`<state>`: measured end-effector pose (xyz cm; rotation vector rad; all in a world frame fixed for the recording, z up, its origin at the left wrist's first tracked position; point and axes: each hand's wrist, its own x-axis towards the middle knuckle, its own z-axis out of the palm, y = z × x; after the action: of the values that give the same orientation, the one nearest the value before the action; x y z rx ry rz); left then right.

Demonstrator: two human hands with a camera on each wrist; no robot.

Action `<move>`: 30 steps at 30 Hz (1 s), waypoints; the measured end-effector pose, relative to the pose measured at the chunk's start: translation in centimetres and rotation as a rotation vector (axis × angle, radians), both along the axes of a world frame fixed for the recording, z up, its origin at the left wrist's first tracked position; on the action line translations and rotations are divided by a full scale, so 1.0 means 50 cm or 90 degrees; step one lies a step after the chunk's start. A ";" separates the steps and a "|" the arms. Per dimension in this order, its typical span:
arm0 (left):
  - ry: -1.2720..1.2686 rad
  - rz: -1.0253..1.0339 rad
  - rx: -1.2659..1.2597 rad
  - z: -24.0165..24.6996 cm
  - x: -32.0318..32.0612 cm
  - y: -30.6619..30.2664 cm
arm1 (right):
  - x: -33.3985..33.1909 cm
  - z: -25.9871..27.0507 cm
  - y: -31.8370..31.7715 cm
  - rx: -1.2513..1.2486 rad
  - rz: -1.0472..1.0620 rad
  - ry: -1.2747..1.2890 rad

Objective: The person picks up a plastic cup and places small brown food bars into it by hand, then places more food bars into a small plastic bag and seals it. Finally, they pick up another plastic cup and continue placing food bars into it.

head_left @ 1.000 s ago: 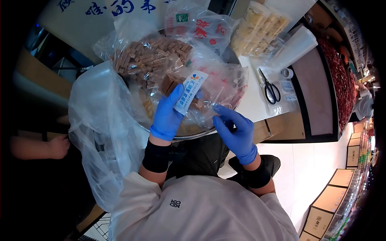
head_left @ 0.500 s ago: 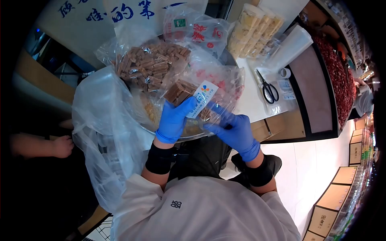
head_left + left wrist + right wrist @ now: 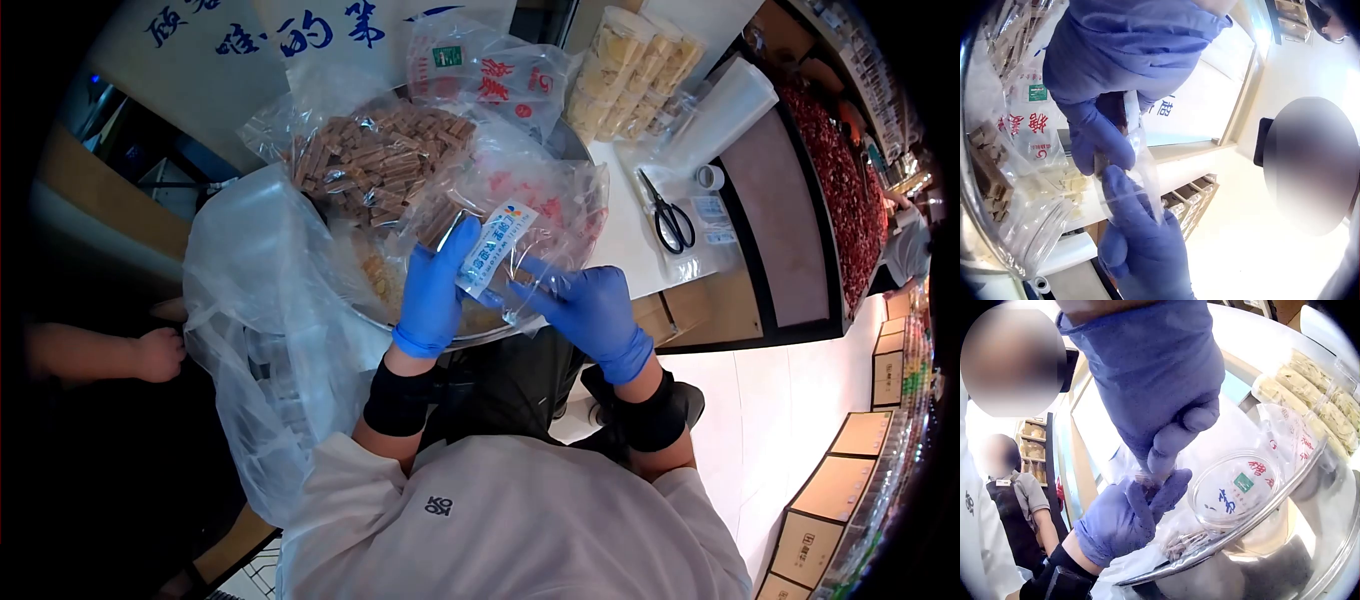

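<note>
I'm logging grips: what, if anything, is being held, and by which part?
The left hand grips the labelled clear packet beside its label, thumb on top. The fingers of the right hand touch its unlabelled end; whether they pinch is unclear.

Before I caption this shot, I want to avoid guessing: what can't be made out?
Contents of the packet: head view, partly covered by its label and the left hand.
Floor of the bowl: head view, mostly hidden by bags.
Print right of the scissors: head view, too small.
Goods on the far shelf: head view, too small, cut by the dark edge.
</note>
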<state>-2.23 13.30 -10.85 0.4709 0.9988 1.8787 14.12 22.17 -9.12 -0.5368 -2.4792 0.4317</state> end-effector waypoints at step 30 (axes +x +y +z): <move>-0.311 0.141 0.160 -0.096 -0.091 0.024 | 0.043 -0.067 0.017 0.003 -0.201 -0.020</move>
<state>-6.77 14.49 -15.63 0.0294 0.5068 2.1872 16.28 23.03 -12.49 -0.9207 -2.3670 0.2922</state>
